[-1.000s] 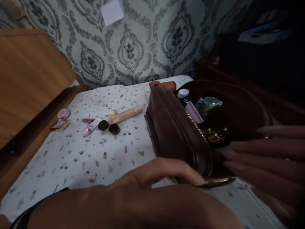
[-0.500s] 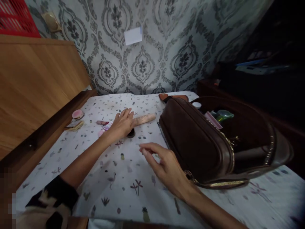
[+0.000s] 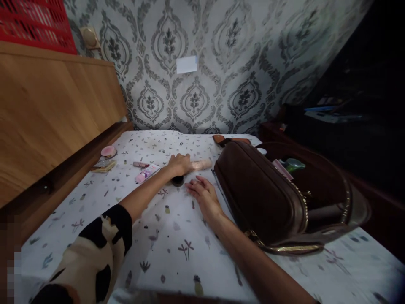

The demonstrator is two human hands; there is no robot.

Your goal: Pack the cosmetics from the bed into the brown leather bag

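My left hand (image 3: 179, 164) has its fingers curled at the left end of a pale peach tube (image 3: 201, 165), which lies on the patterned white cloth (image 3: 171, 228). Just below that hand sits a small round black item (image 3: 177, 181). My right hand (image 3: 204, 195) is empty, fingers apart, over the cloth between the black item and an open brown bag (image 3: 259, 190). A pink and white tube (image 3: 147, 173) and a small reddish tube (image 3: 141, 164) lie left of my left hand. In the bag's opening, a pink item (image 3: 282, 169) and a green-tinted item (image 3: 295, 164) show.
At the cloth's left edge lie a round pink compact (image 3: 108, 151) and a flat gold-edged item (image 3: 103, 166). Behind the bag is a brown leather piece (image 3: 232, 140). A wooden cabinet (image 3: 60, 105) rises at the left, with a red basket (image 3: 36, 25) on top.
My left hand has moved right and its fingers have curled at the peach tube. My right hand has moved forward, closer to the black item. The camera view has shifted.
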